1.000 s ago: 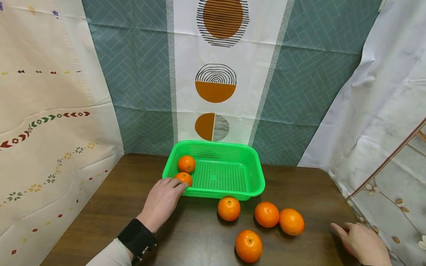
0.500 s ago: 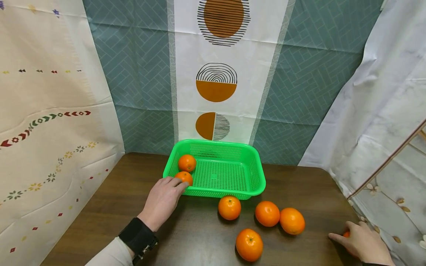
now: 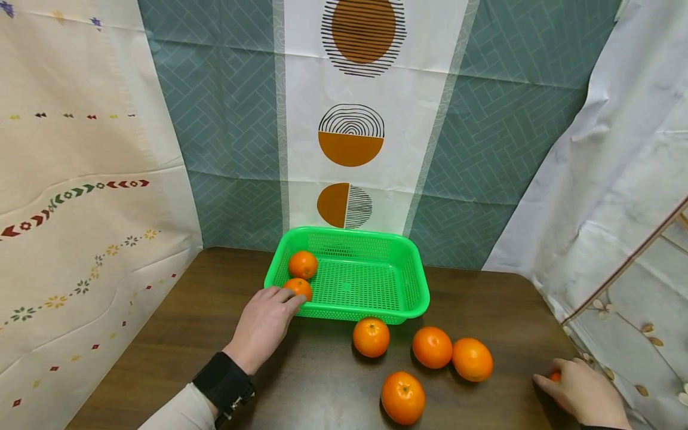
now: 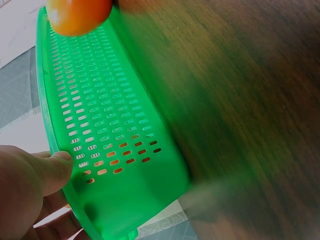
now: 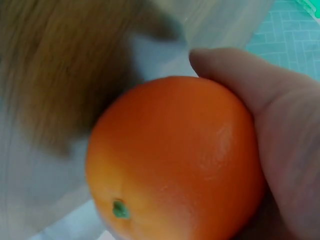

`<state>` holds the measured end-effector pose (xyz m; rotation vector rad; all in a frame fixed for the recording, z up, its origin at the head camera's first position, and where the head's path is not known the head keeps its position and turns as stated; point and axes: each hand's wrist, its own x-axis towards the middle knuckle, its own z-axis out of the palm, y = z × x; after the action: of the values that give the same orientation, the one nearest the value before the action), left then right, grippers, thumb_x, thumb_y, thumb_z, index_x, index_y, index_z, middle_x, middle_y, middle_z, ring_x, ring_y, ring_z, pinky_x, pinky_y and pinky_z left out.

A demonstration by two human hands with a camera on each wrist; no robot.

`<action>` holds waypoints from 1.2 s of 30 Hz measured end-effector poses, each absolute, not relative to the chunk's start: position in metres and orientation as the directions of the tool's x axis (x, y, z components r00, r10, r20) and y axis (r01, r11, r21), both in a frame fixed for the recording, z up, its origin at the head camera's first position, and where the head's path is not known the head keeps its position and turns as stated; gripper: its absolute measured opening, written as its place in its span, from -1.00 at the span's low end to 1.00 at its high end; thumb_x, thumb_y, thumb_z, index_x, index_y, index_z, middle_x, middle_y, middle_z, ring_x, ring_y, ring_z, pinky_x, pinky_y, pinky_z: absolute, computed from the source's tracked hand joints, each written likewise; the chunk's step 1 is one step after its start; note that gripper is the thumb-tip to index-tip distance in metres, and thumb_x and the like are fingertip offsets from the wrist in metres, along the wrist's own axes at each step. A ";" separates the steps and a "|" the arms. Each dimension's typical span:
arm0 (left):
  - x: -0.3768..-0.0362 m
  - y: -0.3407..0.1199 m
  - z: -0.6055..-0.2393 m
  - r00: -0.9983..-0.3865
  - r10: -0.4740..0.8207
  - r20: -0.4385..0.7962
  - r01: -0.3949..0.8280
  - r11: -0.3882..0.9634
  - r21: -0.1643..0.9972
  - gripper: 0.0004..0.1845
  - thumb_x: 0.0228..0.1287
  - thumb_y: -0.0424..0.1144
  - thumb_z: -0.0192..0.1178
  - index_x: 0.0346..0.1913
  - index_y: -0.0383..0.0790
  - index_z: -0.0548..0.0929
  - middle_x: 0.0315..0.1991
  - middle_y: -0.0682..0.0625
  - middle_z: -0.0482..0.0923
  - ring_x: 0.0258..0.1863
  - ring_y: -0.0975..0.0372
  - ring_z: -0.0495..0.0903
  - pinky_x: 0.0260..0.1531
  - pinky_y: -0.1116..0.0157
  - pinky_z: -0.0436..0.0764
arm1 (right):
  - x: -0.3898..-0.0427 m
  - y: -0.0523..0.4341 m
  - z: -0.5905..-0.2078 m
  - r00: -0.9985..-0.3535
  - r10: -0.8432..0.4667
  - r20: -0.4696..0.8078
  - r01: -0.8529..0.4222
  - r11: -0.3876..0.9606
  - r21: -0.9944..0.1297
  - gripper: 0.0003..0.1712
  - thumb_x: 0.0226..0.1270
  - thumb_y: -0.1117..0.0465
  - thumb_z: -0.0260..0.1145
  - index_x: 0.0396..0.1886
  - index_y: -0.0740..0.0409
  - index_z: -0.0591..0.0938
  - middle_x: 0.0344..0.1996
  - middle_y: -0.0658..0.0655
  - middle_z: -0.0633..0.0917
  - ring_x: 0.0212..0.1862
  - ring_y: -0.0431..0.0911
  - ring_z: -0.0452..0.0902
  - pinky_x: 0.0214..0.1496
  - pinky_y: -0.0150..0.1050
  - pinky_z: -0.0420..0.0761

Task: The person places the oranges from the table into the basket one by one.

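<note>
The right hand (image 3: pixel 583 394) lies at the near right edge of the brown table (image 3: pixel 177 334), beside the pale curtain (image 3: pixel 618 179). Its fingers and thumb are curled round an orange (image 5: pixel 175 160); in the head view only a sliver of that fruit shows under the fingers, while the right wrist view shows it seated in the palm with the thumb over its top and the green stem scar facing down. Four loose oranges lie on the table to the left of this hand: the nearest orange (image 3: pixel 402 397) lies alone at the front, and behind it stand a middle orange (image 3: pixel 371 337) and a pair, one round orange (image 3: pixel 432 347) touching an oval orange (image 3: pixel 472 359). The left hand (image 3: pixel 263 325), with a black wrist strap (image 3: pixel 223 385) on its forearm, holds the near left corner of the green basket (image 3: pixel 414 292); the left wrist view shows the thumb pressed on the rim and the fingers curled beneath it. Inside the basket, a front orange (image 3: pixel 298 288) lies just beside the left fingertips, and a rear orange (image 3: pixel 303 264) lies just behind it against the left wall. The basket stands at the far middle of the table, before the patterned backdrop (image 3: pixel 349 119).
</note>
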<state>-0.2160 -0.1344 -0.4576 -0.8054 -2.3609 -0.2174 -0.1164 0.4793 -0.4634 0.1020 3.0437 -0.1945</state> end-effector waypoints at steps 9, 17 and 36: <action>-0.216 -0.134 -0.458 -0.618 0.494 0.612 0.599 0.800 -0.042 -0.67 0.21 -0.34 0.67 0.01 -0.10 0.83 -0.09 -0.01 0.78 -0.08 0.00 0.71 0.03 0.02 0.74 | -0.131 0.462 -0.471 -0.988 0.074 0.132 0.050 0.983 -0.176 -0.39 0.53 -0.22 0.49 -0.23 0.32 0.73 -0.36 0.23 0.62 -0.31 0.24 0.56 -0.14 0.38 0.54; -0.216 -0.134 -0.458 -0.621 0.499 0.605 0.600 0.799 -0.044 -0.66 0.21 -0.36 0.67 0.02 -0.10 0.82 -0.09 0.00 0.77 -0.08 0.01 0.71 0.03 0.04 0.73 | -0.138 0.451 -0.475 -0.981 0.088 0.175 0.040 0.965 -0.260 -0.33 0.64 -0.19 0.40 0.10 0.43 0.67 0.04 0.66 0.47 -0.02 0.56 0.44 -0.07 0.44 0.52; -0.215 -0.134 -0.457 -0.615 0.497 0.612 0.598 0.800 -0.048 -0.67 0.22 -0.35 0.66 0.01 -0.10 0.82 -0.09 -0.01 0.77 -0.08 0.00 0.71 0.03 0.03 0.73 | -0.132 0.456 -0.453 -0.970 0.096 -0.222 0.136 0.976 -0.172 -0.18 0.44 -0.17 0.45 0.38 0.38 0.54 0.17 0.62 0.46 -0.08 0.35 0.53 -0.27 0.24 0.60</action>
<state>-0.2152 -0.1338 -0.4574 -0.8058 -2.3589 -0.2129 -0.1320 0.4565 -0.4534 0.1733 2.9099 -0.2755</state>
